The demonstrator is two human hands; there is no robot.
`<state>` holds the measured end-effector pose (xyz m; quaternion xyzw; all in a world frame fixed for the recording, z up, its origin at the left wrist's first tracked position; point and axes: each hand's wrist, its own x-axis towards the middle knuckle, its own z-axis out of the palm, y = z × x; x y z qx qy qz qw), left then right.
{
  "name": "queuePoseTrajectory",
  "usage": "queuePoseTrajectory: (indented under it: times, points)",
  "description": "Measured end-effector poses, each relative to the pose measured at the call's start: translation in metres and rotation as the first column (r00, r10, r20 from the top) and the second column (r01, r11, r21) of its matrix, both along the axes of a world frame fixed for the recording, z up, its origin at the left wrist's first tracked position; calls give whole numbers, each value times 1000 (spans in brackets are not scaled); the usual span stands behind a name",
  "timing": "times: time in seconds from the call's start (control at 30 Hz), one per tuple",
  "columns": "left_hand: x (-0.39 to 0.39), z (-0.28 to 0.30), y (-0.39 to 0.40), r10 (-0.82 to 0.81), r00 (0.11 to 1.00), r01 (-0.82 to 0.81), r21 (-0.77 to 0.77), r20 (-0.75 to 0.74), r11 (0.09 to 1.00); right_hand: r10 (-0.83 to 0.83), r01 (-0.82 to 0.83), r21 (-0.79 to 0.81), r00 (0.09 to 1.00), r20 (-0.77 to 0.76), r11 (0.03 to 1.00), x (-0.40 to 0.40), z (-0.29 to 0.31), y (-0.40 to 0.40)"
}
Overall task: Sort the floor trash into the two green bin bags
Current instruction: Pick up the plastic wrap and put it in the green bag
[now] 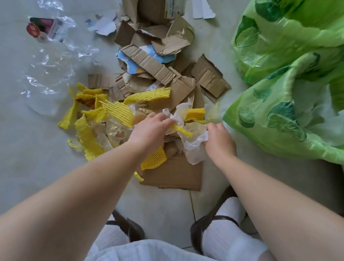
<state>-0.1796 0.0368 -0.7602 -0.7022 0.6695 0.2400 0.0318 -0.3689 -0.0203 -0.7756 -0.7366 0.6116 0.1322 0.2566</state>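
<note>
The left hand (151, 129) is grabbing a yellow foam net (184, 131) while the right hand (218, 137) is squeezing crumpled thin plastic (195, 143) beside the nearer green bin bag (265, 126).

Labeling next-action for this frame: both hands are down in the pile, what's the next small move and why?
Probably lift and carry the handful right, into the nearer green bag. The left hand grips a yellow foam net strip, the right hand grips crumpled thin plastic, and that bag's mouth lies open just beside the right hand.
</note>
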Motion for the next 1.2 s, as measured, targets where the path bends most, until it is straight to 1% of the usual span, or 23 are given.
queuePoseTrajectory:
  times: [0.07, 0.17, 0.27, 0.33, 0.4, 0.43, 0.5, 0.57, 0.67, 0.77, 0.83, 0.9, 0.97, 1.03, 1.1, 1.2]
  points:
    - [2, 11, 2, 46, 999, -46, -20, 7, 999, 1, -1, -8, 999, 41, 1000, -3, 13, -1]
    - [11, 33, 7, 142, 989, -143, -42, -40, 989, 1, 3, -38, 994, 109, 999, -6, 34, 0]
    - [21, 54, 21, 239, 968, -248, -123, -83, 961, 32, -22, -72, 990, 140, 997, -4, 50, 5]
    - [34, 61, 33, 312, 945, -324, -182, -92, 928, 71, -55, -102, 985, 157, 993, 1, 61, 7]
    - [67, 69, 65, 431, 896, -443, -231, -104, 866, 165, -142, -134, 969, 183, 981, 29, 74, 19]
    - [70, 67, 67, 454, 887, -461, -226, -88, 858, 167, -142, -137, 967, 191, 980, 30, 78, 16]
    - [94, 59, 80, 549, 833, -551, -187, -67, 813, 236, -214, -126, 950, 204, 969, 52, 73, 14]
    - [99, 55, 85, 628, 774, -633, -124, -78, 765, 300, -285, -96, 928, 220, 954, 56, 74, 14]
    - [111, 42, 90, 739, 663, -746, -24, -121, 666, 471, -470, -56, 857, 208, 881, 64, 78, 16]
    - [120, 24, 94, 734, 668, -731, 78, -119, 678, 655, -654, -45, 747, 117, 755, 86, 82, 17]
    - [131, 10, 97, 752, 654, -740, 138, -85, 659, 752, -752, -33, 654, 83, 658, 119, 74, 16]
    - [135, -3, 100, 773, 629, -752, 183, -90, 633, 819, -819, -24, 571, 57, 573, 148, 63, 16]
    - [137, -15, 100, 783, 608, -757, 200, -131, 622, 865, -865, 2, 502, 27, 502, 169, 48, 15]
    - [138, -29, 100, 797, 580, -763, 229, -168, 604, 889, -890, 25, 457, 38, 456, 183, 33, 13]
    - [140, -42, 99, 802, 565, -766, 238, -193, 597, 893, -895, 40, 446, 59, 444, 190, 19, 12]
    - [141, -55, 98, 791, 589, -766, 194, -169, 612, 899, -900, -15, 434, 50, 436, 193, 5, 13]
